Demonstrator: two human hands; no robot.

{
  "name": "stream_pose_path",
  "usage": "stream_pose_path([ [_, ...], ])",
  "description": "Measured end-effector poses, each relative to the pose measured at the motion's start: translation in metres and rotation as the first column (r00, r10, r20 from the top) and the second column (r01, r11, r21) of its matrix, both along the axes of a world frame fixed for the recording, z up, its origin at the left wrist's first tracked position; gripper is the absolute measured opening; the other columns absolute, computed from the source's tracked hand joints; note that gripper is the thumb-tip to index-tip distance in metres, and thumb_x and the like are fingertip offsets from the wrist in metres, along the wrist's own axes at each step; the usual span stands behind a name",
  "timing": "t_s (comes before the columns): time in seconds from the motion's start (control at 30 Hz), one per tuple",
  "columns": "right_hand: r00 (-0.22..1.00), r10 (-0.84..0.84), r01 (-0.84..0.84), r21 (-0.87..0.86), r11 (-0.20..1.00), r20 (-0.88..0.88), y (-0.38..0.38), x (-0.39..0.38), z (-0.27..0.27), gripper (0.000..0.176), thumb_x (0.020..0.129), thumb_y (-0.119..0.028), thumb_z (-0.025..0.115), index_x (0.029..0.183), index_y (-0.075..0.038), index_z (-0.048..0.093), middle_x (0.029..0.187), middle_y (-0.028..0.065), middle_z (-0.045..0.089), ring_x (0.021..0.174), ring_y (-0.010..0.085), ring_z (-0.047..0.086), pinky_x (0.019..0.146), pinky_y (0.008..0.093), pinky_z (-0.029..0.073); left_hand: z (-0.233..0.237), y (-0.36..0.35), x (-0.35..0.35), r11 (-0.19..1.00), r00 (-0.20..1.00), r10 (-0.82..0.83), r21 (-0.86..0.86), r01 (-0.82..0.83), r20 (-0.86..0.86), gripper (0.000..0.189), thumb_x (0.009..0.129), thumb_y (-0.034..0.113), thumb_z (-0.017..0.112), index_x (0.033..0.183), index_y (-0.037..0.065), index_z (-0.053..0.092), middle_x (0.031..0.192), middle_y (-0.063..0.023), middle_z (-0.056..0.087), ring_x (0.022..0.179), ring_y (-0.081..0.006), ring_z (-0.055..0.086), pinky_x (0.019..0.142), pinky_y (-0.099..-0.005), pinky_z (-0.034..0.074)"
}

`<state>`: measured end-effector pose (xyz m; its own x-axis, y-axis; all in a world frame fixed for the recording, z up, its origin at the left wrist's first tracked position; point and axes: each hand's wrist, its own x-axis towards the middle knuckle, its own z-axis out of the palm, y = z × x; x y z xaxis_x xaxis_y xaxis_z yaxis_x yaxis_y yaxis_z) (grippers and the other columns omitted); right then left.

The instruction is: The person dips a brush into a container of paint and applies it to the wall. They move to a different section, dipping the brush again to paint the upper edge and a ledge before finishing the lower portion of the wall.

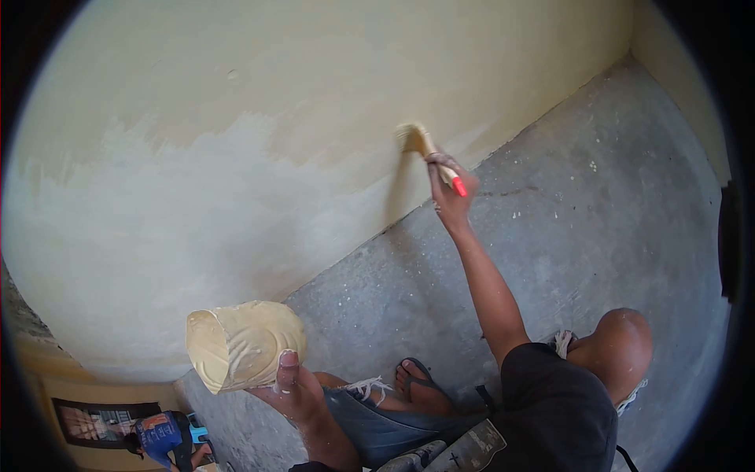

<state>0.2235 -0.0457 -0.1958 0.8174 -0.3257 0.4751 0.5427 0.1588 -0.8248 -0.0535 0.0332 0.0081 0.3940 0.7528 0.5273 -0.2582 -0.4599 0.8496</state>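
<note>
My right hand (452, 189) is wrapped round the handle of a paintbrush (427, 147) with a red handle end. Its bristles press against the wall (338, 118), near where the wall meets the floor. Cream paint covers the upper part of that wall, with a ragged lower border above a whitish area. At lower left, my left hand (295, 393) grips a cream, paint-coated container (263, 342), its thumb on the outside and its mouth tilted toward the left. Paint smears show on the thumb.
Grey concrete floor (566, 212) with small paint spots runs along the wall. My sandalled foot (421, 380) rests on it below the brush. At far lower left, another person in a blue shirt (160, 435) is bent over near a light-blue stool (198, 429) and a dark-framed window (98, 421).
</note>
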Motion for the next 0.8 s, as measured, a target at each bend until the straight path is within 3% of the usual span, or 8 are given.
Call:
stream_pose_path([
  [0.1, 0.976, -0.217, 0.215, -0.096, 0.972, -0.005, 0.013, -0.012, 0.002, 0.02, 0.08, 0.007, 0.066, 0.095, -0.006, 0.071, 0.111, 0.0181, 0.069, 0.104, 0.0297, 0.068, 0.087, 0.033, 0.055, -0.001, 0.005, -0.003, 0.999, 1.0, 0.029, 0.038, -0.029, 0.0, 0.079, 0.075, 0.011, 0.071, 0.141, 0.003, 0.028, 0.13, -0.0204, 0.046, 0.116, -0.0405, 0.055, 0.103, -0.0515, 0.046],
  [0.17, 0.987, -0.077, 0.131, -0.418, 0.899, 0.144, 0.046, -0.042, 0.009, 0.021, 0.08, 0.005, 0.064, 0.097, -0.008, 0.07, 0.115, 0.0183, 0.068, 0.103, 0.0304, 0.068, 0.087, 0.0348, 0.055, -0.003, 0.007, -0.004, 0.999, 0.999, 0.04, 0.031, -0.04, -0.016, 0.079, 0.075, 0.011, 0.071, 0.141, 0.003, 0.028, 0.13, -0.0205, 0.046, 0.116, -0.0404, 0.054, 0.103, -0.052, 0.046],
  [0.27, 0.967, 0.167, -0.043, -0.526, 0.849, 0.192, 0.083, -0.076, 0.018, 0.024, 0.08, 0.002, 0.064, 0.1, -0.01, 0.07, 0.117, 0.0179, 0.067, 0.102, 0.0305, 0.068, 0.088, 0.0365, 0.055, 0.001, 0.003, -0.003, 0.994, 1.0, 0.005, -0.111, -0.003, 0.024, 0.091, 0.068, 0.007, 0.075, 0.145, 0.006, 0.026, 0.137, -0.015, 0.041, 0.126, -0.0339, 0.045, 0.109, -0.0464, 0.036],
  [0.33, 0.844, 0.524, -0.487, -0.248, 0.838, 0.115, 0.086, -0.079, 0.019, 0.023, 0.08, 0.004, 0.065, 0.097, -0.009, 0.071, 0.114, 0.0191, 0.068, 0.102, 0.0273, 0.069, 0.087, 0.0343, 0.054, 0.001, 0.002, -0.003, 0.996, 1.0, -0.021, -0.083, 0.02, -0.008, 0.09, 0.069, 0.009, 0.075, 0.145, 0.006, 0.026, 0.137, -0.0151, 0.042, 0.126, -0.0338, 0.045, 0.109, -0.0463, 0.036],
  [0.47, 0.939, 0.331, -0.293, 0.286, 0.912, -0.094, 0.038, -0.016, 0.001, 0.015, 0.08, 0.01, 0.063, 0.088, 0.0, 0.071, 0.109, 0.0185, 0.07, 0.098, 0.0223, 0.07, 0.084, 0.0293, 0.053, -0.001, 0.002, -0.006, 0.997, 1.0, 0.016, -0.069, -0.016, -0.005, 0.089, 0.07, 0.01, 0.074, 0.144, 0.006, 0.026, 0.136, -0.0156, 0.042, 0.126, -0.0336, 0.045, 0.109, -0.0464, 0.036],
  [0.53, 0.991, -0.064, 0.073, 0.07, 0.995, -0.116, 0.016, -0.008, 0.009, 0.015, 0.079, 0.01, 0.064, 0.088, 0.0, 0.071, 0.112, 0.0175, 0.069, 0.102, 0.0237, 0.069, 0.086, 0.0303, 0.053, 0.002, 0.003, -0.007, 0.997, 0.999, 0.03, -0.073, -0.031, -0.012, 0.089, 0.069, 0.009, 0.074, 0.144, 0.006, 0.026, 0.135, -0.0161, 0.044, 0.125, -0.0348, 0.047, 0.109, -0.0471, 0.037],
  [0.63, 0.967, -0.252, 0.25, -0.055, 0.967, -0.028, 0.023, -0.012, 0.009, 0.016, 0.079, 0.008, 0.065, 0.089, -0.003, 0.071, 0.114, 0.0174, 0.068, 0.106, 0.0275, 0.068, 0.088, 0.0328, 0.054, 0.002, 0.012, -0.005, 0.999, 0.999, -0.05, -0.002, 0.05, 0.0, 0.077, 0.076, 0.01, 0.07, 0.141, 0.003, 0.03, 0.133, -0.0199, 0.045, 0.117, -0.0396, 0.054, 0.104, -0.0542, 0.045],
  [0.8, 0.98, 0.057, 0.049, -0.508, 0.86, 0.192, 0.081, -0.077, 0.026, 0.017, 0.075, 0.006, 0.069, 0.087, -0.005, 0.07, 0.115, 0.017, 0.068, 0.107, 0.0291, 0.067, 0.086, 0.0326, 0.055, 0.004, 0.001, 0.0, 0.996, 1.0, 0.004, -0.089, -0.001, 0.026, 0.09, 0.068, 0.008, 0.074, 0.145, 0.006, 0.026, 0.133, -0.0167, 0.045, 0.119, -0.037, 0.052, 0.106, -0.0479, 0.04],
])
